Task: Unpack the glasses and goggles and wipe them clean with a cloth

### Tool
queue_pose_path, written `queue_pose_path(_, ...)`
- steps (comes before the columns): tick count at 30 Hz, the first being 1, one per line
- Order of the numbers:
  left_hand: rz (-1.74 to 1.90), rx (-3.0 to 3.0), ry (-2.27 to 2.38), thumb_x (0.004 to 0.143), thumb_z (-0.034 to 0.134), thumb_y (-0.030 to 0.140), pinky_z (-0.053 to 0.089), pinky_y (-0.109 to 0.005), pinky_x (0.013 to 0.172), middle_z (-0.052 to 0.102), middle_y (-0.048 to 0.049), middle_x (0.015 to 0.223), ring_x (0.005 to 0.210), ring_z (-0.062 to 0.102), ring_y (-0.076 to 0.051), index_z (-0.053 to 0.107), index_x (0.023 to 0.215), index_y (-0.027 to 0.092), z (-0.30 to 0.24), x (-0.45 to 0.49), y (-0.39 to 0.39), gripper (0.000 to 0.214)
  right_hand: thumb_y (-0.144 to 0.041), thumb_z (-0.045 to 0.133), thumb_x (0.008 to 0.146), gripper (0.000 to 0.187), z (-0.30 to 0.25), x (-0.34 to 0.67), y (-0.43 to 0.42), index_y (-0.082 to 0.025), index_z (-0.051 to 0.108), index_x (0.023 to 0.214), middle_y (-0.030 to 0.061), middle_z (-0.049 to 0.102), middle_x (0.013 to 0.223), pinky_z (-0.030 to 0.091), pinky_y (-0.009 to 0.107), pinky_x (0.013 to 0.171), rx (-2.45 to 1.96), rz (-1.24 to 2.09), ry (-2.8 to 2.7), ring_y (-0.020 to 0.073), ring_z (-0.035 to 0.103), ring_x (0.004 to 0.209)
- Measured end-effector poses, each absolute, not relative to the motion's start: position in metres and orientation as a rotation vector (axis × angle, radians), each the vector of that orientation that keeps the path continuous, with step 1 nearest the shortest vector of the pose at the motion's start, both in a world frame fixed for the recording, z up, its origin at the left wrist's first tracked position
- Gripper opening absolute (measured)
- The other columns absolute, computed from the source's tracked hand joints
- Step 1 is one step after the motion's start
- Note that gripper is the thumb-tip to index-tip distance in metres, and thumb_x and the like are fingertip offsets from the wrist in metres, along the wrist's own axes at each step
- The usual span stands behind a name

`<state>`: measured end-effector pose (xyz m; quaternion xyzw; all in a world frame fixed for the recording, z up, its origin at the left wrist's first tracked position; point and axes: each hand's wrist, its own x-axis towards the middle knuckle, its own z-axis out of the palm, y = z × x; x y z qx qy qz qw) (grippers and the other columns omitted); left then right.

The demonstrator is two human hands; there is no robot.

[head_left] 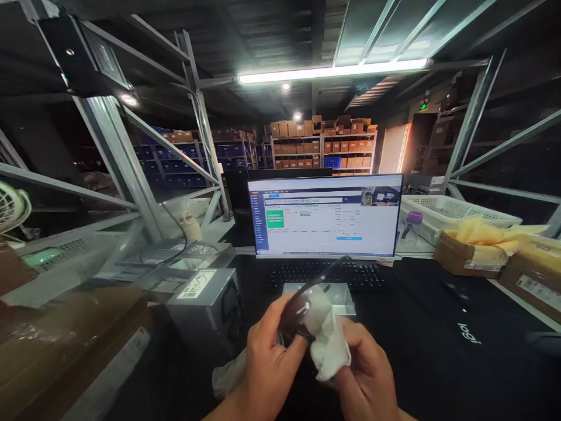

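Note:
My left hand (274,351) is wrapped round a dark, glossy, rounded object (298,313) with a black cord (324,273) arching up to the right. Its exact kind is unclear, as fingers and cloth cover much of it. My right hand (366,365) pinches a crumpled white cloth (329,351), pressed against the object's right side. Beneath my left wrist lies a translucent plastic bag (228,374). Just behind both hands sits a small pale open tray (344,298), and to their left stands a grey box (197,292) with a white label.
A lit monitor (307,228) and a black keyboard (284,273) stand beyond the hands. At right are cardboard boxes (456,260), yellow packing material (495,234), a purple-capped bottle (413,225) and a white basket (464,211). A large brown carton (65,345) occupies the left front.

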<state>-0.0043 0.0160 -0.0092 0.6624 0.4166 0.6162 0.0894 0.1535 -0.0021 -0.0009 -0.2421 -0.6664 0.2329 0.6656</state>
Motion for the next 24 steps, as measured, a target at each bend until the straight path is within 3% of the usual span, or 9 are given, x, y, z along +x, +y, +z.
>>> queue_pose_path(4,1.845,2.073,1.214,0.081,0.068,0.012,0.061,-0.021,0.085,0.076,0.0007,0.112,0.093,0.075,-0.016,0.060,0.132,0.029,-0.005,-0.002,0.014,0.054,-0.016,0.066,0.083,0.012,0.013,0.150,-0.001,-0.022,0.060,0.074,-0.0012,0.067,0.072,0.050,0.021,0.060,-0.558,0.491,-1.480,0.0130,0.061,0.061)
queue_pose_path(8,1.792,2.273,1.116,0.081,0.069,0.013,0.060,-0.018,0.084,0.074,-0.0029,0.122,0.097,0.075,-0.016,0.045,0.149,0.031,-0.007,0.001,0.013,0.075,-0.016,0.074,0.074,0.031,0.019,0.147,0.001,-0.019,0.047,0.058,-0.0055,0.056,0.054,0.042,0.017,0.049,-0.648,0.490,-1.449,0.0089,0.049,0.049)
queue_pose_path(15,1.712,2.316,1.022,0.087,0.057,0.007,0.061,-0.020,0.085,0.073,-0.0056,0.123,0.097,0.076,-0.015,0.036,0.154,0.028,-0.016,0.011,0.007,0.074,-0.027,0.083,0.071,0.057,0.015,0.145,0.000,-0.019,0.031,0.048,-0.0059,0.045,0.045,0.033,0.018,0.043,-0.722,0.614,-1.317,0.0078,0.039,0.045)
queue_pose_path(19,1.706,2.341,1.055,0.089,0.058,0.009,0.061,-0.027,0.092,0.070,-0.0079,0.130,0.106,0.074,-0.020,0.036,0.154,0.026,-0.018,0.009,0.003,0.071,-0.035,0.082,0.074,0.061,0.023,0.143,-0.002,-0.019,0.029,0.048,-0.0064,0.040,0.046,0.030,0.019,0.043,-0.647,0.764,-1.294,0.0072,0.033,0.046)
queue_pose_path(24,1.677,2.322,1.041,0.091,0.060,0.012,0.059,-0.030,0.097,0.065,-0.0096,0.138,0.112,0.072,-0.021,0.032,0.156,0.026,-0.021,0.009,0.001,0.072,-0.029,0.083,0.071,0.059,0.026,0.142,-0.005,-0.018,0.029,0.048,-0.0061,0.040,0.047,0.029,0.019,0.044,-0.641,0.864,-1.273,0.0069,0.034,0.046)
